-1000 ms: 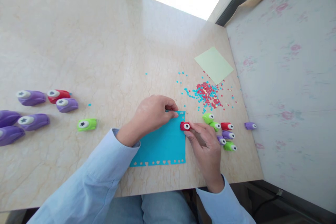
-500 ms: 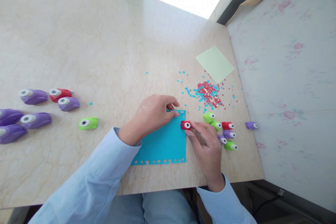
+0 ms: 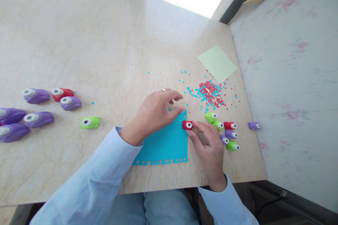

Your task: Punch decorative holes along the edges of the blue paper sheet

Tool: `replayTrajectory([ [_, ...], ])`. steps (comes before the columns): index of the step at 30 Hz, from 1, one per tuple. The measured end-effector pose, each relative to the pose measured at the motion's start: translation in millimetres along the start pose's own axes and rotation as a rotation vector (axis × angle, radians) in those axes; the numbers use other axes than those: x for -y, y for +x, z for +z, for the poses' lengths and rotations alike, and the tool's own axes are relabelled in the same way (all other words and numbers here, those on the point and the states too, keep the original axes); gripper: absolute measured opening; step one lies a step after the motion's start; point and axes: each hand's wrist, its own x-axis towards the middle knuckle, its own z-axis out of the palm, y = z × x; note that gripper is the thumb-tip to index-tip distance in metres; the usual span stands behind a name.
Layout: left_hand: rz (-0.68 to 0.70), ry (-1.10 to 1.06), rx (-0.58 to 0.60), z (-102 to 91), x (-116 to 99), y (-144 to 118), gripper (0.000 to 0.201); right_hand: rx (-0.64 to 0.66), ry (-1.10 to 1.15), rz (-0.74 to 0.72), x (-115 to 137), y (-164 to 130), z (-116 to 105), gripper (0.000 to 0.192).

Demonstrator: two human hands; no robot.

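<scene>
A red craft punch (image 3: 187, 125) with a white button is pinched between the thumb and fingers of my right hand (image 3: 207, 140). It sits at the right edge of a blue sheet of paper (image 3: 165, 146), whose near edge carries a row of small cut-out shapes. Over the sheet's upper left part is my left hand (image 3: 161, 109), thumb and index finger apart with nothing between them. That hand hides the sheet's upper left corner. Just right of my right hand lies a cluster of small punches, among them a green punch (image 3: 232, 146) and a purple punch (image 3: 231, 134).
Red and blue paper confetti (image 3: 210, 93) is heaped beyond the sheet, beside a pale green paper square (image 3: 217, 64). Several larger punches, including a purple one (image 3: 39, 119) and a green one (image 3: 90, 122), stand at the left. A flowered wall (image 3: 290, 77) bounds the right side.
My left hand has opened, its thumb and index finger spreading apart and lifting slightly off the paper's top edge. My right hand stays with the red craft punch at the right edge.
</scene>
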Motion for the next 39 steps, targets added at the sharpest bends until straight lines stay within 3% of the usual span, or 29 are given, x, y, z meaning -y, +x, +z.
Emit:
replayTrajectory([
  [3,0.069,-0.009,-0.096,-5.7,-2.7,1.0,0.023,0.004,0.033,0.022,-0.8,-0.6,0.0,0.021],
  [6,0.093,-0.003,-0.102,-12.4,-2.4,1.1,0.022,0.003,0.043,0.024,-1.6,-0.8,0.0,0.021],
  [12,0.262,0.118,0.13,-14.6,4.5,-5.6,0.02,-0.008,0.032,-0.005,-3.2,-0.6,1.0,0.018],
  [15,0.279,0.226,0.23,-9.6,7.4,-9.1,0.02,-0.017,0.03,-0.004,-3.3,-0.7,1.3,0.018],
  [24,0.229,0.221,0.23,-4.6,10.4,-10.1,0.017,-0.019,0.039,0.011,-2.6,-0.6,0.9,0.017],
  [31,0.236,0.099,0.126,-5.3,14.6,-7.7,0.028,-0.025,0.163,0.089,-4.7,-3.1,-1.0,0.024],
  [36,0.121,-0.054,-0.091,-22.6,7.3,-6.3,0.022,-0.12,0.413,0.282,-5.2,-4.0,-7.9,0.028],
  [39,0.015,-0.122,-0.222,-31.4,-0.1,-17.4,0.023,-0.013,0.494,0.313,-2.0,1.0,-17.2,0.031],
])
